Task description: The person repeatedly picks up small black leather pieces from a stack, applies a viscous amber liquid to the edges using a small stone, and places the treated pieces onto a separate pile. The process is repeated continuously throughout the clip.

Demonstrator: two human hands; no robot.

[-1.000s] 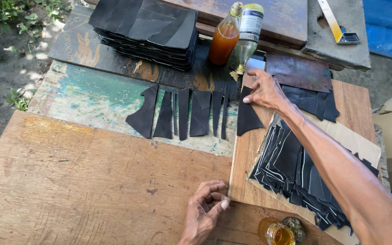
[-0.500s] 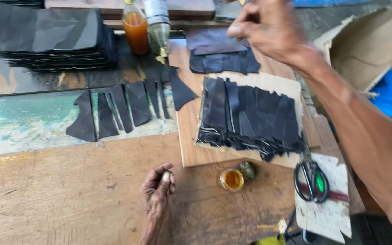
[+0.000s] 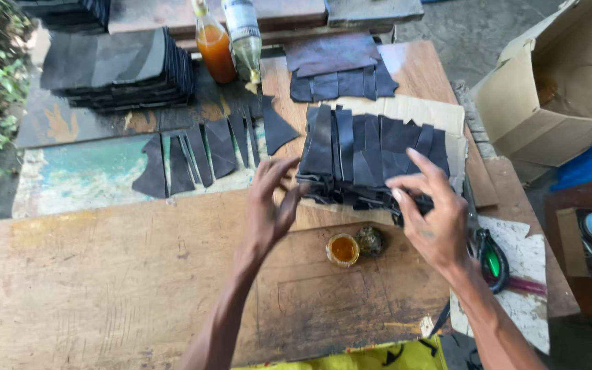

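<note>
A fanned pile of black leather pieces [image 3: 371,154] lies on a sheet of cardboard [image 3: 405,109] on the wooden table [image 3: 104,274]. My left hand [image 3: 268,205] hovers at the pile's near left corner with fingers spread, holding nothing. My right hand [image 3: 429,216] reaches over the pile's near right edge, fingers apart, fingertips at the leather. A row of several cut black pieces [image 3: 207,154] lies spread to the left of the pile. A small open jar of orange glue [image 3: 342,249] with its lid [image 3: 370,241] beside it sits between my hands.
A tall stack of black sheets [image 3: 118,65] sits at the back left. Two bottles [image 3: 231,38] stand at the back. More dark pieces [image 3: 340,68] lie behind the pile. Green-handled scissors [image 3: 491,260] rest at the right. An open cardboard box [image 3: 549,89] stands off the table's right.
My left hand rose from the table and moved up to the pile. My right hand came down from the back of the table to the pile's near edge.
</note>
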